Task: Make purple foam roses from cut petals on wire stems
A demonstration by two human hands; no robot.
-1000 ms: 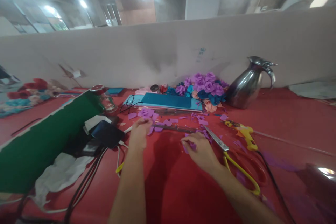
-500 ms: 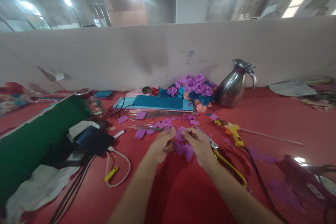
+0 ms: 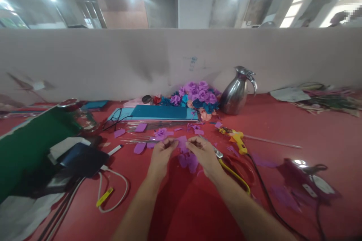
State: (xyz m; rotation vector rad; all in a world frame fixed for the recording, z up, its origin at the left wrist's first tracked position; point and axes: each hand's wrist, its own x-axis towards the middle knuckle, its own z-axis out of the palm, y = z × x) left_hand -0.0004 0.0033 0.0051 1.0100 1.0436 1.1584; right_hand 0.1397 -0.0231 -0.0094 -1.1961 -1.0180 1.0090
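Observation:
Between my hands is a purple paper petal [image 3: 182, 143], pinched at its two sides. My left hand [image 3: 161, 156] grips its left edge with thumb and fingers, while my right hand [image 3: 204, 155] has the right edge. Just below lie loose purple petals [image 3: 189, 162] on the red tabletop. Beyond my left hand rests a purple paper flower [image 3: 161, 133], with more cut petals [image 3: 139, 148] to its left. Scissors [image 3: 232, 171] with yellow and red handles lie right of my right hand, their blades partly hidden behind it.
A yellow glue gun [image 3: 240, 142] with a long glue stick lies right, its cord running forward. At the back are piled paper flowers [image 3: 198, 94], a steel jug [image 3: 235, 92] and blue sheets [image 3: 158, 112]. A dark device [image 3: 85, 159] with a white cable sits left.
The camera view has turned a little to the right, so the table things appear shifted left. My left hand now pinches the petal's left edge, where before it was apart from it.

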